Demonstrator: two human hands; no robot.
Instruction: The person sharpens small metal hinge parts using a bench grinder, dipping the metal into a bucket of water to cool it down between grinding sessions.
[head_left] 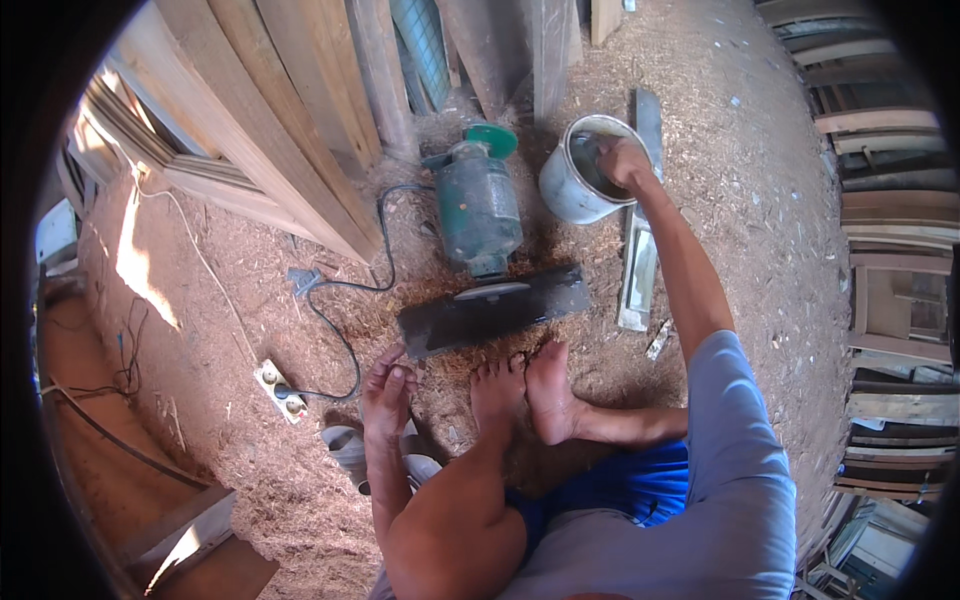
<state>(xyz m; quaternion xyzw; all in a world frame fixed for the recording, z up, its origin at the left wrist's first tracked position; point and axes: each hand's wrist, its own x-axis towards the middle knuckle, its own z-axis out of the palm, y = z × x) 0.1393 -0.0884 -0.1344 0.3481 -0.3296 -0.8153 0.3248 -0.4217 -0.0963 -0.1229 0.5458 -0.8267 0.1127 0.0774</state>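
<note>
The left hand (388,395), fingers part-curled, is beside the black rectangular plate (445,328); any hold cannot be confirmed. The green cylindrical metal motor (478,208) sits beyond the plate, apparently already wired. The right hand (623,163) is inside the round white bucket (566,190), grip hidden; bucket work appears unfinished.

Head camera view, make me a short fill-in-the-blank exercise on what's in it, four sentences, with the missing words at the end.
1. The right hand is inside the white bucket, which in this view stands to the ____ of the green motor.
2. The left hand is near the ____ end of the dark flat plate.
3. The person's shorts are coloured ____.
4. Both feet are ____, with no shoes on.

Missing words: right; left; blue; bare.
</note>
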